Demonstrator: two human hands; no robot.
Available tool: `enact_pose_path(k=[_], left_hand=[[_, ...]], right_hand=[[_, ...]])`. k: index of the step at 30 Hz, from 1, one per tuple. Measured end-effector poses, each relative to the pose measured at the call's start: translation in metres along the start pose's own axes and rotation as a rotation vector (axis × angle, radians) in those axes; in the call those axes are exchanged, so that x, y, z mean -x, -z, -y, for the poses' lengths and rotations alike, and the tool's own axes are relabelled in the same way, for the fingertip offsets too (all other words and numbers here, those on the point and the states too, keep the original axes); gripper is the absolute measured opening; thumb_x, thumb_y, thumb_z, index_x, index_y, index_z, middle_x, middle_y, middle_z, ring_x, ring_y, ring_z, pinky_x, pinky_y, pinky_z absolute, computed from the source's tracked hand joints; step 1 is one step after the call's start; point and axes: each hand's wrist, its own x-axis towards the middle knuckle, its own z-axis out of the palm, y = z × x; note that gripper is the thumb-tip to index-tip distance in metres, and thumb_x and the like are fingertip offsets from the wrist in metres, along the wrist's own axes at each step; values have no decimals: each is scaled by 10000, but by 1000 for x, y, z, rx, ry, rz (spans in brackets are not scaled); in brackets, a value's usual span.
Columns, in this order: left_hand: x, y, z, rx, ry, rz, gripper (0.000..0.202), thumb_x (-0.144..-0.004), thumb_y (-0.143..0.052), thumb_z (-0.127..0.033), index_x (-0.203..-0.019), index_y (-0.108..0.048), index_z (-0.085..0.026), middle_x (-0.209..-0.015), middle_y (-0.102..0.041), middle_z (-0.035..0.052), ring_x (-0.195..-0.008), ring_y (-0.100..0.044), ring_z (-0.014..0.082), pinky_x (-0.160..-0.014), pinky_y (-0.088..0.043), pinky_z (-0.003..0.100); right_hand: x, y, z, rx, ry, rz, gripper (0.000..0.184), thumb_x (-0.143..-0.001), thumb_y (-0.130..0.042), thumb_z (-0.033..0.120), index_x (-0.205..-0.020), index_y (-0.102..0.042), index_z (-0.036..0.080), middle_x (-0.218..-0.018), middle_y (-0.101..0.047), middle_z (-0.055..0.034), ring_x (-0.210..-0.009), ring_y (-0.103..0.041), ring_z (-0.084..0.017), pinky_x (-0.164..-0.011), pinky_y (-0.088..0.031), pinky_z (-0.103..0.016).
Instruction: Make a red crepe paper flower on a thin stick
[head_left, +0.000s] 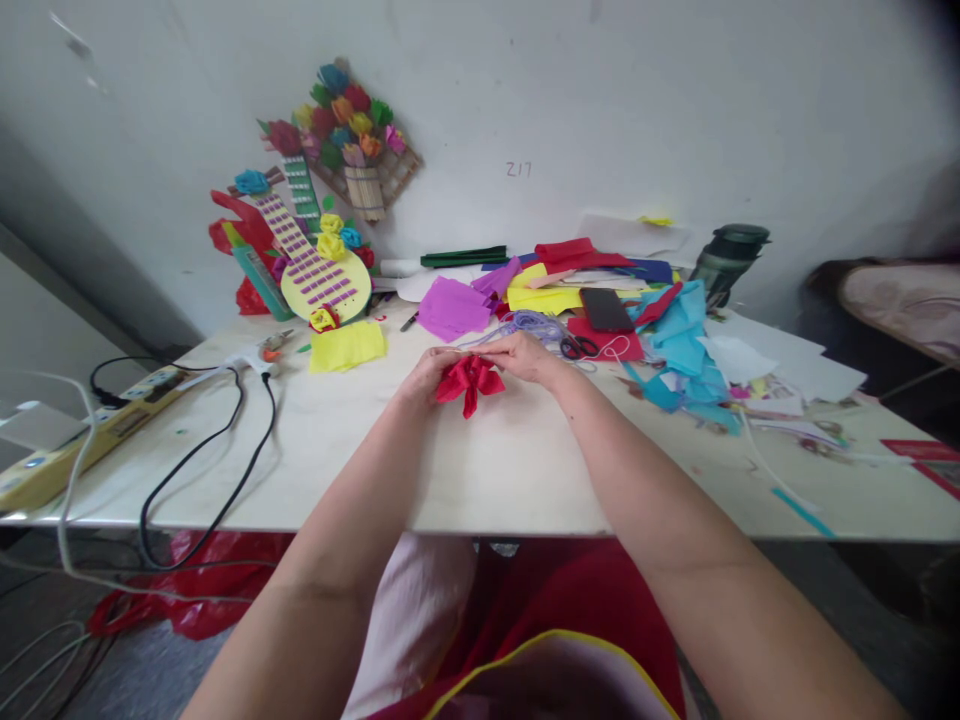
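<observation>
A bright red, petalled flower (471,383) of crinkled, paper-like material is held over a pale, flat tabletop (510,475) — the bare left hand (430,371) and bare right hand (523,357), close together, both pinching its upper edge. Too hard a tug could tear the thin material, and a slackened pinch could let the shape spring open — beyond lie a coiled lilac cord (536,322) and small black-handled scissors (577,347)

A basket (365,193) of multicoloured flowers is set against the wall (637,120); below it, a yellow guitar-shaped ornament (330,284) leans at a tilt. A yellow power strip (82,455) lies along the left side, a dark phone (607,310) rests on coloured sheets, and a dark bottle (727,264) stands at the right rear. A red plastic bag (214,595) lies on the floor.
</observation>
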Motion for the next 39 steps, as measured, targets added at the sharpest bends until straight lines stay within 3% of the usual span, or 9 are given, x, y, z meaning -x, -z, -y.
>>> enact_pose_path(k=[5,9,16,20,31,39], left_hand=[[0,1,0,-18,0,26,132,-616,-680,-191,-573,-597,-98,-496,-544,6,-449,-465,88,-486,-345,225],[-2,2,2,-24,2,41,136,-604,-697,-205,-596,-615,-97,-526,-573,18,-474,-489,98,-502,-360,230],[0,-4,0,-45,31,53,151,-577,-715,-203,-612,-621,-90,-521,-575,33,-458,-484,101,-482,-337,235],[1,-3,0,-79,46,60,167,-603,-714,-229,-624,-625,-89,-499,-555,29,-432,-465,99,-459,-322,236],[-5,8,6,-70,71,130,189,-635,-735,-247,-665,-642,-85,-518,-568,28,-432,-468,89,-454,-316,222],[-3,5,3,-27,91,119,165,-614,-724,-220,-656,-644,-82,-529,-575,39,-452,-488,101,-471,-342,228]], right_hand=[[2,1,8,-85,-94,4,317,-813,-522,177,-1076,-698,181,-913,-740,-46,-791,-670,-150,-760,-516,-276],[2,3,11,-123,-119,13,326,-843,-497,290,-1024,-719,133,-746,-720,-35,-630,-612,-123,-640,-480,-248],[-3,-5,1,-99,-7,-56,199,-802,-575,267,-825,-749,172,-789,-719,-35,-742,-612,-133,-715,-462,-251],[-5,-6,-6,-54,40,-75,215,-805,-585,304,-750,-741,167,-759,-682,-41,-737,-586,-128,-716,-454,-253],[-5,-4,-8,-28,47,-101,141,-771,-630,255,-744,-738,169,-882,-632,-50,-837,-590,-145,-792,-446,-281],[-5,-5,-9,-36,63,-127,110,-746,-645,217,-769,-747,181,-903,-636,-51,-813,-598,-145,-741,-462,-275]])
